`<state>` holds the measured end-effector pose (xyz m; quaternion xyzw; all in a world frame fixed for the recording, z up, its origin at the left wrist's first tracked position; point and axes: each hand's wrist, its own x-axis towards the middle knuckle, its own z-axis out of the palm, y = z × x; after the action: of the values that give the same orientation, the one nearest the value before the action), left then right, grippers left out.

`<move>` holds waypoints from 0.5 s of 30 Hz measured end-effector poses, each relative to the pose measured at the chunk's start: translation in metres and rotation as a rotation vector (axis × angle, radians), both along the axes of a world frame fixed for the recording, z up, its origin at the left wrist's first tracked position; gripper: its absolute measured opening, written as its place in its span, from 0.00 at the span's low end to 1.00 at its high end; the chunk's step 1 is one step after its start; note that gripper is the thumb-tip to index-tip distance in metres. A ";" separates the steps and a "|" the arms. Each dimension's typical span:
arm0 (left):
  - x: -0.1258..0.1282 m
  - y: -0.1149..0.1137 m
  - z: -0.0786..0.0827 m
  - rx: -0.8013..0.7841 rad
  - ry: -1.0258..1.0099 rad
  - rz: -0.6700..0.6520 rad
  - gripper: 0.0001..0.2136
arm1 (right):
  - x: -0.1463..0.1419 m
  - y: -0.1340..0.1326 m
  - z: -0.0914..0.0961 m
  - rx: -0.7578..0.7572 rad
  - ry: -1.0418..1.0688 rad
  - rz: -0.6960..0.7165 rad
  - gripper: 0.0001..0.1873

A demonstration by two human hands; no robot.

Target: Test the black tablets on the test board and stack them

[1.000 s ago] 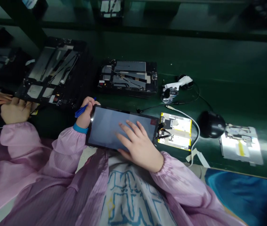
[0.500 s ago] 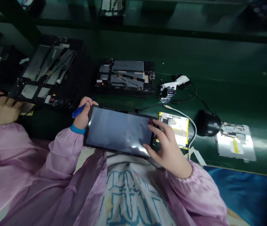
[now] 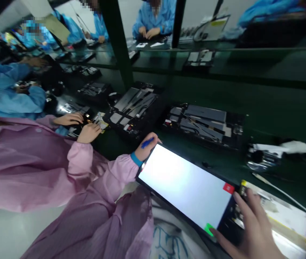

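A black-framed tablet [image 3: 188, 187] is tilted in front of me, its screen bright white with a red patch at the upper right corner and a green one at the lower right. My left hand [image 3: 146, 148] is closed on its upper left edge, with a blue pen [image 3: 147, 142] also in that hand. At the tablet's right end, my right hand [image 3: 258, 230] has its fingers spread; the index fingertip is by the red patch and the thumb by the green one. Behind that hand lies a bare silver and yellow-edged device assembly [image 3: 287, 212].
Opened tablet bodies lie on the dark green bench: one [image 3: 204, 124] ahead, another stack [image 3: 135, 109] to its left. A white cable [image 3: 277, 190] and a taped metal part [image 3: 263, 156] are at right. A co-worker's hands [image 3: 89, 131] work at left.
The screen has gone from dark grey to bright white, with red and green patches at its right corners. My view has swung up and left, showing more people across the bench.
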<state>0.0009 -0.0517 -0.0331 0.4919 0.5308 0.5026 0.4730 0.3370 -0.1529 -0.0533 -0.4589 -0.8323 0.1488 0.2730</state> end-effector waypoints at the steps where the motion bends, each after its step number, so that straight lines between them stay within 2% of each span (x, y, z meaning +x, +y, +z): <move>1: 0.000 -0.001 0.001 0.011 -0.007 -0.005 0.27 | 0.000 0.000 -0.001 0.007 0.009 -0.010 0.48; 5: 0.001 -0.005 0.006 -0.001 -0.010 -0.013 0.27 | -0.008 -0.006 0.009 0.031 0.013 -0.029 0.47; 10: 0.000 -0.003 0.002 -0.021 -0.041 -0.026 0.27 | -0.038 -0.016 0.023 0.115 -0.130 0.032 0.43; 15: -0.002 0.004 -0.005 -0.015 -0.010 -0.026 0.26 | -0.062 -0.021 0.030 0.142 -0.203 0.070 0.31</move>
<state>-0.0007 -0.0479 -0.0383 0.4928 0.5254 0.4950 0.4859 0.2755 -0.1739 -0.0234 -0.4218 -0.8797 0.0518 0.2136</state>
